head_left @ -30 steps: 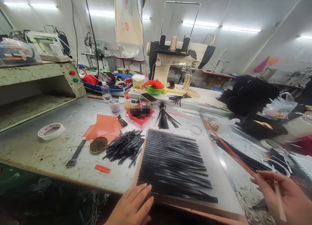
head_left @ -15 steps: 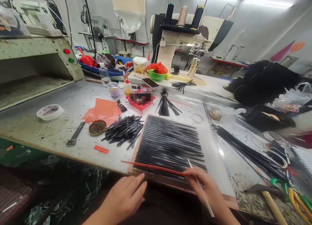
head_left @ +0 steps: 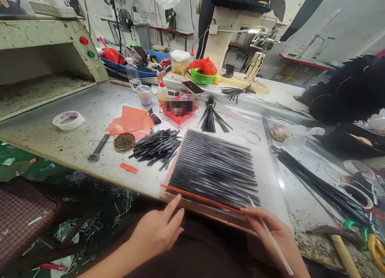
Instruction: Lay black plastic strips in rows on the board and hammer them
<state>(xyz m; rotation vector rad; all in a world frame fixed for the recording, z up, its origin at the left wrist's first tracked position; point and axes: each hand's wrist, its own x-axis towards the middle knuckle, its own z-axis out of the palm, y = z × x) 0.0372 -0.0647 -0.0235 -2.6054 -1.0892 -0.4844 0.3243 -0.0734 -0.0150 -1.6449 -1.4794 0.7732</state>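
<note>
Many thin black strips (head_left: 213, 161) lie side by side on a board at the table's front edge. Along their near side runs a long orange-red strip (head_left: 204, 198), its right end pinched in my right hand (head_left: 269, 224). The same hand also holds a thin white stick (head_left: 278, 249), which slants across the palm with its tip over the black strips. My left hand (head_left: 159, 230) holds nothing. Its fingers are apart, and the index fingertip is close to the left part of the orange strip; whether it touches cannot be made out.
Left of the board are a heap of short black strips (head_left: 156, 147), a round dish (head_left: 124, 141), a pronged tool (head_left: 98, 149) and a tape roll (head_left: 68, 120). A bundle of long black strips (head_left: 319, 185) and a hammer (head_left: 343, 250) lie to the right. Behind stands a sewing machine (head_left: 222, 45).
The camera view has tilted down. The orange strip's left end has come in against the near edge of the black strips. My left index finger now stretches out toward it.
</note>
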